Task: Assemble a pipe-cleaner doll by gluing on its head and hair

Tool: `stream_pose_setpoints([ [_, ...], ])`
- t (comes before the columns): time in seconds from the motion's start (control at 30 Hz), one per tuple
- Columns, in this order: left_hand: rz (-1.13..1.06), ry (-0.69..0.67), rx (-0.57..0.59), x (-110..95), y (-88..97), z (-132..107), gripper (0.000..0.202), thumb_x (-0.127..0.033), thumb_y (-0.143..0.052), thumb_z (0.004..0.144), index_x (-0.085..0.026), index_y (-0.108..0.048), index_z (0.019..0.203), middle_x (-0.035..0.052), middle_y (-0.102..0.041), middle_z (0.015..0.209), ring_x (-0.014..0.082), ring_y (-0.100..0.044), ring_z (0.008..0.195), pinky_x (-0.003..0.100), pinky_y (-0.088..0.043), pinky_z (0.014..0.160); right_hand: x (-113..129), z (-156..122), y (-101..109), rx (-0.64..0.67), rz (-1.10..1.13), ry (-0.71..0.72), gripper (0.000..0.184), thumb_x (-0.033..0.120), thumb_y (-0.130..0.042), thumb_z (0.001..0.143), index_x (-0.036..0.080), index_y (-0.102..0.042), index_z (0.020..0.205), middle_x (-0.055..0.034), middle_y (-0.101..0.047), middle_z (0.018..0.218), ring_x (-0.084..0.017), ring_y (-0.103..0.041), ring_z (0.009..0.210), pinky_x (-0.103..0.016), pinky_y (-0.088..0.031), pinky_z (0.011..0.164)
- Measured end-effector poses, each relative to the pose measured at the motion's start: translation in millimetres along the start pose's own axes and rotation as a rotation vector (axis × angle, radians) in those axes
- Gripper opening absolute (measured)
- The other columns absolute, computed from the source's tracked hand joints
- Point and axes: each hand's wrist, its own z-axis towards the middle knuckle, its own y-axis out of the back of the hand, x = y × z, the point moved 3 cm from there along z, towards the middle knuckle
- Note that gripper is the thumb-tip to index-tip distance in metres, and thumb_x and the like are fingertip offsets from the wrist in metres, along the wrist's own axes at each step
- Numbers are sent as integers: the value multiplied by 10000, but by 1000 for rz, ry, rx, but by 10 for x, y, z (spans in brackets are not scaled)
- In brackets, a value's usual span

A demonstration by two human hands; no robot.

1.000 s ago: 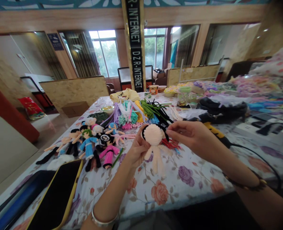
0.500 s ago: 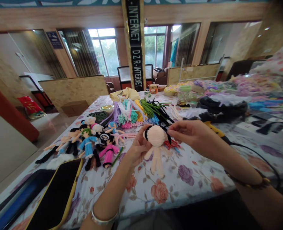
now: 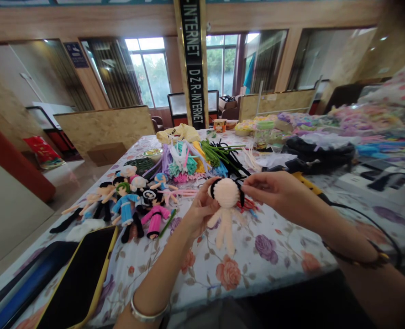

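Observation:
A cream fuzzy doll [image 3: 226, 206] with a round head and dangling legs hangs above the floral tablecloth [image 3: 243, 265]. My left hand [image 3: 199, 212] grips it from the left, fingers curled around its head and neck. My right hand [image 3: 269, 190] pinches a black pipe cleaner [image 3: 240, 194] that arcs over the top and right side of the doll's head. A small red piece [image 3: 245, 206] lies on the cloth just behind the doll.
Several finished dolls [image 3: 130, 203] lie left of my hands. A pile of coloured pipe cleaners [image 3: 198, 160] sits behind them. A phone in a yellow case [image 3: 79, 283] lies near the front left edge. A black-and-yellow tool with a cable [image 3: 312, 189] and dark bag [image 3: 317, 153] are on the right.
The doll and both hands have risen slightly and shifted a little right. The black pipe cleaner now wraps further over the head.

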Motion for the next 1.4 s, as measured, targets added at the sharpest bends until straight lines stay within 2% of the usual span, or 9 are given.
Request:
stream_pose_setpoints([
  [0.1, -15, 9, -10, -9, -13, -2, 729, -230, -803, 532, -255, -518, 1202, 51, -631, 1094, 189, -635, 880, 215, -493, 694, 17, -5, -4, -12, 10, -2, 269, 387, -521, 801, 179, -605, 653, 1, -572, 552, -111, -474, 484, -220, -334, 431],
  [0.23, -19, 23, -11, -10, -25, -4, 738, -237, -798, 531, -268, -504, 1208, 39, -654, 1017, 136, -624, 690, 201, -464, 588, 35, -23, -21, -41, 26, -23, 233, 364, -525, 805, 182, -591, 676, -10, -600, 590, -127, -512, 523, -230, -375, 466],
  [0.33, -17, 24, -29, -3, -23, -7, 739, -240, -804, 520, -268, -508, 1197, 27, -659, 960, 122, -601, 632, 207, -452, 578, 37, -29, -39, -75, 20, -14, 218, 353, -533, 803, 184, -582, 674, -19, -617, 604, -142, -543, 548, -242, -405, 490],
  [0.47, -25, 20, -44, 4, -28, -9, 744, -243, -812, 515, -274, -511, 1195, 15, -648, 946, 126, -600, 665, 216, -457, 620, 31, -28, -61, -102, 40, -5, 203, 349, -535, 811, 186, -593, 704, -31, -656, 648, -159, -591, 578, -260, -448, 533],
  [0.7, -42, -31, -103, -23, -50, -9, 681, -190, -816, 510, -263, -558, 1135, 16, -607, 1102, 165, -590, 954, 207, -457, 802, 56, -31, -102, -172, -27, 24, 165, 294, -517, 832, 188, -595, 733, -34, -668, 665, -161, -613, 601, -260, -466, 555],
  [0.87, -32, -45, -109, -21, -31, 0, 704, -218, -809, 531, -270, -532, 1177, 29, -604, 1123, 170, -608, 918, 230, -472, 788, 76, -50, -124, -268, -179, 143, 127, 254, -508, 845, 195, -598, 776, -27, -654, 686, -153, -605, 614, -263, -458, 595],
  [1.07, -45, -76, -128, -18, 18, 19, 717, -225, -799, 547, -280, -515, 1202, 21, -608, 1128, 146, -621, 866, 219, -476, 758, 123, -69, -89, -226, -270, 262, 100, 219, -496, 850, 209, -594, 868, -44, -658, 822, -174, -621, 736, -282, -464, 664],
  [1.23, -57, -81, -134, -20, 41, 22, 804, -226, -808, 525, -289, -473, 1253, 15, -649, 1016, 126, -620, 724, 214, -476, 662, 125, -30, -63, -144, -272, 297, 128, 221, -597, 795, 197, -592, 920, -38, -658, 863, -154, -610, 690, -267, -462, 636],
  [1.4, -52, -77, -137, -11, 67, 21, 864, -238, -800, 542, -295, -409, 1311, -16, -653, 806, 107, -577, 578, 224, -462, 609, 131, 10, -57, -168, -273, 303, 133, 224, -630, 777, 198, -605, 905, -31, -659, 814, -150, -607, 664, -260, -457, 616],
])
